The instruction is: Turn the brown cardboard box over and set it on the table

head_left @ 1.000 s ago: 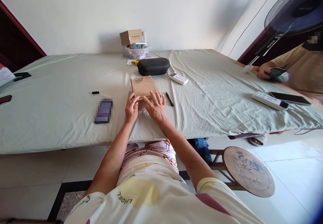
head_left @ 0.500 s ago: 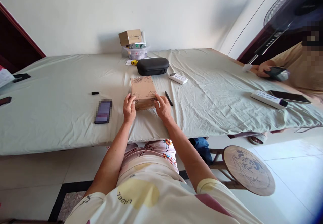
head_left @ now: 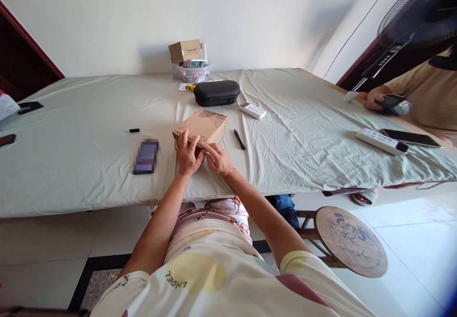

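A brown cardboard box (head_left: pixel 200 125) with black line drawings at its corners lies turned at an angle on the cloth. My left hand (head_left: pixel 189 156) grips its near edge, fingers over the top and thumb low at the front. Close beside it, my right hand (head_left: pixel 218 159) has its fingertips at the near corner; its thumb is partly hidden. A black marker pen (head_left: pixel 239 139) rests to the right of the box. To the left are a small black cap (head_left: pixel 134 130) and a phone (head_left: pixel 146 157) with a blurred screen.
Behind the box are a black zip case (head_left: pixel 216 93), a white device (head_left: pixel 253 111) and a plastic tub (head_left: pixel 193 74) topped by another carton (head_left: pixel 184 51). At the right, another person's hand (head_left: pixel 374 99) holds a dark object. A wooden stool (head_left: pixel 352 242) stands below the table.
The box has turned clockwise, its far end swinging right. My right hand has moved left from the box's right side to its near corner, close to my left hand.
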`<action>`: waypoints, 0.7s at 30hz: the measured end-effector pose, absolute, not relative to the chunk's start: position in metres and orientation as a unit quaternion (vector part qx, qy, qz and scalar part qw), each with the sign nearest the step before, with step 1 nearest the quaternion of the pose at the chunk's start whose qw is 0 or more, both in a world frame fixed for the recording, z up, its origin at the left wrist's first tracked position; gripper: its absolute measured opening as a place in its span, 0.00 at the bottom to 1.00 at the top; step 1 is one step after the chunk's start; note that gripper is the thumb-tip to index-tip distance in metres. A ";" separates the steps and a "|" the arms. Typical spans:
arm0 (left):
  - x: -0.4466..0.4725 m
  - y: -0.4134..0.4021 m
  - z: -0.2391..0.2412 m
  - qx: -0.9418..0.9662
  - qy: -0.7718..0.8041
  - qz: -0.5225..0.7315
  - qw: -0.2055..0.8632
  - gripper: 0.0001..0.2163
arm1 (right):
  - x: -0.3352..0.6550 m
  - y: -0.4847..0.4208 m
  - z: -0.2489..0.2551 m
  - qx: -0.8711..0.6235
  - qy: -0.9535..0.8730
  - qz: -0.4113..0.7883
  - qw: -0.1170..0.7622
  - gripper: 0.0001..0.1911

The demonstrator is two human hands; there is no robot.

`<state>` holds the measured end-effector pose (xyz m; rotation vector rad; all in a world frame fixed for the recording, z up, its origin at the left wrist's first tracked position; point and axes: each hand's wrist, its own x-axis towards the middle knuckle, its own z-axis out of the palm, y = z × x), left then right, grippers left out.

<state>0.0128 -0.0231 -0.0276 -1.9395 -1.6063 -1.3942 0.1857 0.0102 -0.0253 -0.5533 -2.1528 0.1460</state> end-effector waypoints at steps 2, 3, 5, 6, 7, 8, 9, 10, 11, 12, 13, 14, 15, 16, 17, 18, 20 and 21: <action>0.010 -0.020 -0.029 -0.673 -0.536 -0.494 0.128 0.27 | 0.188 0.015 -0.026 -0.248 -0.864 0.047 0.435 0.26; 0.008 -0.019 -0.030 -0.676 -0.526 -0.501 0.124 0.27 | 0.189 0.018 -0.026 -0.267 -0.860 0.043 0.433 0.26; 0.003 -0.016 -0.032 -0.684 -0.503 -0.516 0.114 0.24 | 0.194 0.024 -0.026 -0.318 -0.844 0.037 0.429 0.26; 0.001 -0.015 -0.033 -0.687 -0.491 -0.524 0.109 0.24 | 0.197 0.028 -0.026 -0.347 -0.833 0.037 0.429 0.26; -0.002 -0.014 -0.034 -0.689 -0.481 -0.533 0.104 0.23 | 0.201 0.031 -0.025 -0.377 -0.819 0.036 0.430 0.26; -0.004 -0.014 -0.035 -0.688 -0.473 -0.542 0.100 0.22 | 0.206 0.034 -0.025 -0.405 -0.804 0.035 0.435 0.26; -0.006 -0.014 -0.035 -0.684 -0.467 -0.553 0.096 0.21 | 0.210 0.037 -0.024 -0.430 -0.787 0.035 0.441 0.27; -0.007 -0.014 -0.035 -0.678 -0.463 -0.564 0.092 0.21 | 0.215 0.040 -0.024 -0.454 -0.769 0.036 0.448 0.27; -0.009 -0.014 -0.035 -0.670 -0.460 -0.576 0.090 0.20 | 0.220 0.042 -0.023 -0.476 -0.752 0.037 0.456 0.27; -0.009 -0.014 -0.036 -0.660 -0.457 -0.589 0.089 0.20 | 0.224 0.045 -0.023 -0.495 -0.735 0.040 0.462 0.27; -0.010 -0.014 -0.036 -0.651 -0.455 -0.601 0.089 0.20 | 0.228 0.047 -0.023 -0.512 -0.720 0.044 0.467 0.27; -0.011 -0.014 -0.035 -0.643 -0.454 -0.611 0.088 0.20 | 0.231 0.050 -0.023 -0.525 -0.707 0.049 0.470 0.27; -0.011 -0.015 -0.035 -0.635 -0.457 -0.617 0.085 0.20 | 0.234 0.052 -0.024 -0.535 -0.698 0.055 0.473 0.27; -0.011 -0.015 -0.035 -0.628 -0.464 -0.620 0.082 0.20 | 0.235 0.053 -0.024 -0.543 -0.691 0.062 0.474 0.27; -0.011 -0.015 -0.035 -0.621 -0.474 -0.619 0.078 0.20 | 0.236 0.055 -0.025 -0.547 -0.687 0.069 0.473 0.26; -0.011 -0.015 -0.035 -0.615 -0.485 -0.617 0.075 0.20 | 0.236 0.056 -0.025 -0.550 -0.685 0.077 0.471 0.26; -0.011 -0.014 -0.035 -0.602 -0.503 -0.616 0.072 0.21 | 0.234 0.056 -0.026 -0.553 -0.686 0.088 0.465 0.24; -0.011 -0.014 -0.036 -0.597 -0.508 -0.616 0.071 0.21 | 0.234 0.056 -0.026 -0.553 -0.688 0.092 0.461 0.23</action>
